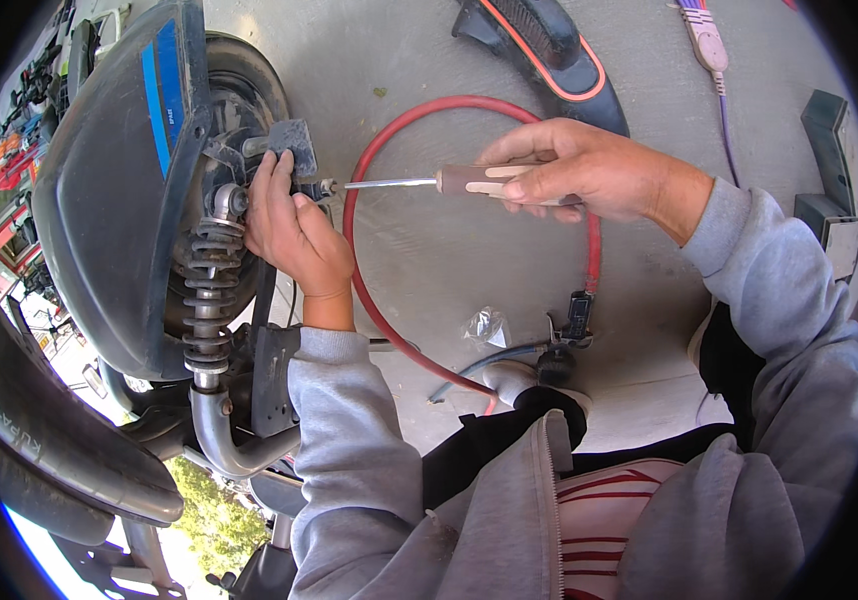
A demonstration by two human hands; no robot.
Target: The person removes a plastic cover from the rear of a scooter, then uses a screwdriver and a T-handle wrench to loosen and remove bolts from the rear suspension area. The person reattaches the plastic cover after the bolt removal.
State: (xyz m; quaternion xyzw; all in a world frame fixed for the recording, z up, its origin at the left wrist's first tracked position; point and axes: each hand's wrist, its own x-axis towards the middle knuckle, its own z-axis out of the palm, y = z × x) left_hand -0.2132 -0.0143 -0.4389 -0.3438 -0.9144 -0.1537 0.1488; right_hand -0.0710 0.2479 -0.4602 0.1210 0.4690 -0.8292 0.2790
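In my right hand is a screwdriver with a brown and beige handle. Its bright shaft points left, and the tip is close to the end of a small black cylindrical fitting; contact between them cannot be made out. My left hand is around that fitting, thumb below and fingertips above, against a dusty dark plate. Both parts are beside the rear wheel of a scooter. Just left of my left hand, a coil-spring shock absorber runs down from its top mounting eye.
A dark fender panel with blue stripes covers the wheel's side. On the concrete floor lie a red air hose with a gauge, a black plastic part with orange trim, a clear plastic wrapper and a power strip.
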